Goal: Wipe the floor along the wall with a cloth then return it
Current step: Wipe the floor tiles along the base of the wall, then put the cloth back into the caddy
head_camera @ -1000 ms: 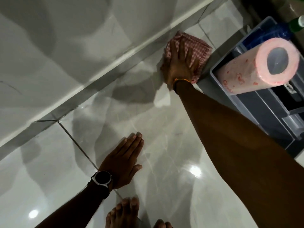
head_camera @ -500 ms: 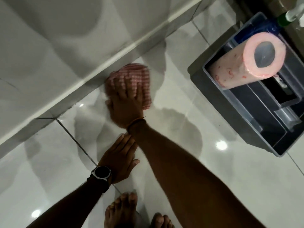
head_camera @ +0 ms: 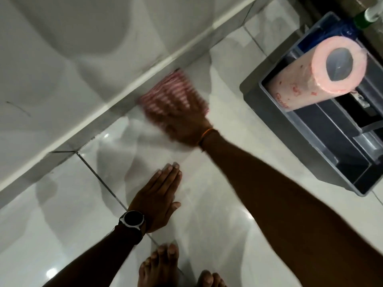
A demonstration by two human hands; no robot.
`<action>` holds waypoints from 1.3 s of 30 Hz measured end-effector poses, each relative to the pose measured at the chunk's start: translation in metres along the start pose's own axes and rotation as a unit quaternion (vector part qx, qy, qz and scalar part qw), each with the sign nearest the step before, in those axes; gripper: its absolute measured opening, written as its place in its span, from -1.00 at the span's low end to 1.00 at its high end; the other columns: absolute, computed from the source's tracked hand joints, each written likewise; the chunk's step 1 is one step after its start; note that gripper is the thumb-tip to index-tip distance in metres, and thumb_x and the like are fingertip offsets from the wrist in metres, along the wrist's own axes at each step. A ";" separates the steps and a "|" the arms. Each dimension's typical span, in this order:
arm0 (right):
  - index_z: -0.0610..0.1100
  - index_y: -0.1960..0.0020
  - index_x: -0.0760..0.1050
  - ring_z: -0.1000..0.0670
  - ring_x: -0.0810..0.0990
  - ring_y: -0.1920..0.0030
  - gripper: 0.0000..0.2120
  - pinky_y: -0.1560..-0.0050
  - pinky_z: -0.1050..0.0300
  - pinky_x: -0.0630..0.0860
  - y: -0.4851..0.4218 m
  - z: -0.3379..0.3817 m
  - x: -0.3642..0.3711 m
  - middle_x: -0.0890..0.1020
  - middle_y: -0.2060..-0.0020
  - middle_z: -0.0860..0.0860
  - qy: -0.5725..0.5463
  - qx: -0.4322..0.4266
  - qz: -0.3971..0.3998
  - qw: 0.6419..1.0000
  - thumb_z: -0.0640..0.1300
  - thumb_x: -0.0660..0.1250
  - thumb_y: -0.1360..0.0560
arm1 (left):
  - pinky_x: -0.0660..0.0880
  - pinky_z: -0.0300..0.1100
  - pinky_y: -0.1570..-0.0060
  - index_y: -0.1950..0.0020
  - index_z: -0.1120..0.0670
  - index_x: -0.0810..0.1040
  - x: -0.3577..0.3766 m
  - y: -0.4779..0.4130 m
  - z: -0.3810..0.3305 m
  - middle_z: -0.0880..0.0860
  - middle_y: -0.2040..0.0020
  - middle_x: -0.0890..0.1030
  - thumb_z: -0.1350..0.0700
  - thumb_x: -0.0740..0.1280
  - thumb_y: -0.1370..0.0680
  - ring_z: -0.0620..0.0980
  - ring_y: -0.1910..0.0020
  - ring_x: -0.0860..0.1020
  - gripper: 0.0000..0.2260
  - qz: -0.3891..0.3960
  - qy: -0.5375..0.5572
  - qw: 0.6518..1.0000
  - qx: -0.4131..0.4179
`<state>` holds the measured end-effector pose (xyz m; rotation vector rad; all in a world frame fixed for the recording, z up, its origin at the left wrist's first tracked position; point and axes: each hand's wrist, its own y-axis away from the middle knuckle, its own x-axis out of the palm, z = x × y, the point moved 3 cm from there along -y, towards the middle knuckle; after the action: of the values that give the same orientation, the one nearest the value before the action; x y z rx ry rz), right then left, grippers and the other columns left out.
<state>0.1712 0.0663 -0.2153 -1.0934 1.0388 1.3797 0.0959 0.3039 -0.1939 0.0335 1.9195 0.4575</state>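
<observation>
Two hands on the floor (head_camera: 217, 204). Red print on the paper roll (head_camera: 315, 71) in the grey caddy (head_camera: 290, 129) — cut off, not readable. Half a second ago the cloth (head_camera: 165, 90) sat further left along the wall (head_camera: 83, 48); it has now shifted right, toward the caddy. Right hand (head_camera: 182, 119), blurred, fingers spread, presses flat on the red-and-white checked cloth, which touches the skirting. Left hand (head_camera: 157, 201) stays flat, fingers together, watch (head_camera: 132, 218) on the wrist — holding nothing.
</observation>
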 end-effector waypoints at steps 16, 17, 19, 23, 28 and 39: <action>-0.08 -0.52 0.44 -0.23 0.34 -0.55 -0.37 -0.54 -0.24 0.28 0.024 0.045 -0.027 0.43 -0.53 -0.12 -0.152 0.107 0.024 0.982 -0.46 0.19 -0.51 | 0.16 0.16 -0.61 -0.69 0.24 0.01 -0.018 0.000 0.008 0.25 -0.70 0.05 -0.13 0.08 -0.68 0.20 -0.69 0.06 -0.31 0.030 -0.024 0.999 0.013; -0.13 -0.51 0.44 -0.25 0.36 -0.54 -0.36 -0.52 -0.27 0.32 0.036 0.048 -0.033 0.43 -0.52 -0.15 -0.164 0.117 0.013 0.979 -0.49 0.20 -0.48 | 0.15 0.15 -0.61 -0.69 0.25 0.02 -0.025 0.000 0.005 0.25 -0.70 0.05 -0.13 0.06 -0.68 0.21 -0.68 0.07 -0.31 0.022 -0.018 1.000 -0.003; -0.17 -0.50 0.45 -0.30 0.38 -0.52 -0.33 -0.45 -0.30 0.42 0.063 0.049 -0.051 0.44 -0.51 -0.19 -0.194 0.154 -0.013 0.969 -0.53 0.21 -0.44 | 0.12 0.14 -0.62 -0.68 0.26 0.04 -0.046 -0.001 -0.005 0.26 -0.69 0.07 -0.13 0.04 -0.69 0.22 -0.68 0.09 -0.32 0.015 -0.011 1.000 -0.015; -0.15 -0.52 0.43 -0.31 0.32 -0.55 -0.33 -0.46 -0.28 0.43 0.132 0.045 -0.107 0.40 -0.53 -0.16 -0.193 0.191 -0.037 0.962 -0.52 0.21 -0.46 | 0.12 0.14 -0.62 -0.67 0.28 0.07 -0.092 -0.005 -0.042 0.27 -0.69 0.06 -0.14 0.02 -0.70 0.22 -0.68 0.06 -0.33 0.016 -0.023 0.999 0.020; -0.16 -0.53 0.42 -0.25 0.32 -0.56 -0.34 -0.49 -0.24 0.40 0.222 0.023 -0.177 0.40 -0.54 -0.15 -0.137 0.246 -0.095 0.955 -0.54 0.24 -0.48 | 0.10 0.15 -0.62 -0.68 0.27 0.03 -0.142 -0.024 -0.098 0.25 -0.70 0.01 -0.16 -0.06 -0.72 0.21 -0.69 -0.01 -0.34 0.012 -0.030 0.998 0.061; -0.03 -0.67 0.10 -0.23 0.10 -0.64 -0.26 -0.50 -0.26 0.39 0.369 -0.073 -0.245 0.13 -0.66 -0.07 -0.116 0.498 -0.126 0.850 -0.46 0.15 -0.58 | 0.12 0.14 -0.62 -0.68 0.26 0.06 -0.178 -0.130 -0.229 0.25 -0.70 0.08 -0.15 0.01 -0.69 0.21 -0.68 0.09 -0.32 0.001 -0.045 0.982 0.181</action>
<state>-0.1816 -0.0845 0.0179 -0.2493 1.1548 0.5614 -0.0161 0.0731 -0.0061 0.2900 1.8908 0.1006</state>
